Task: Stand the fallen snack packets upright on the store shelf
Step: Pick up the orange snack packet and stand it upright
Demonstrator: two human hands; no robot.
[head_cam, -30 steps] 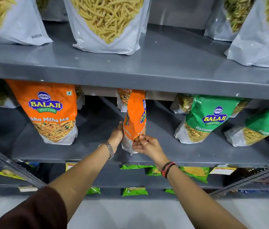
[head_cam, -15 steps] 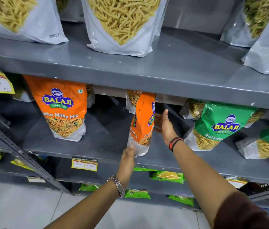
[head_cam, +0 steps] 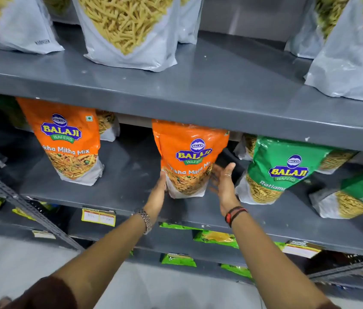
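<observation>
Centre orange packet [head_cam: 189,159] is upright on the middle shelf [head_cam: 131,175], long axis vertical, printed face square to the camera, top edge tucked up under the lip of the upper shelf [head_cam: 198,101], white base seated on the shelf surface near the front edge. Left hand [head_cam: 157,195] is flat against the packet's lower left edge, fingers extended and touching the bag near the base, not wrapped around it. Right hand [head_cam: 222,184] sits just beside the lower right edge, palm turned toward the bag, fingers spread open, gripping nothing; contact at the fingertips can't be confirmed, there looks to be a thin gap. So the packet stands between the two hands, both flanking its bottom third. Change from half a second ago: the packet then showed its narrow side edge-on to the camera, now it's rotated to face front. Left hand was below the base at the shelf edge, now up on the left side. Right hand was higher and behind the right side, now lower and nearer. Neighbours: a second orange packet [head_cam: 69,141] upright well to the left, a green packet [head_cam: 281,170] upright just to the right, another green one [head_cam: 359,197] leaning at far right. Clear white pouches [head_cam: 127,32] on the upper shelf.
</observation>
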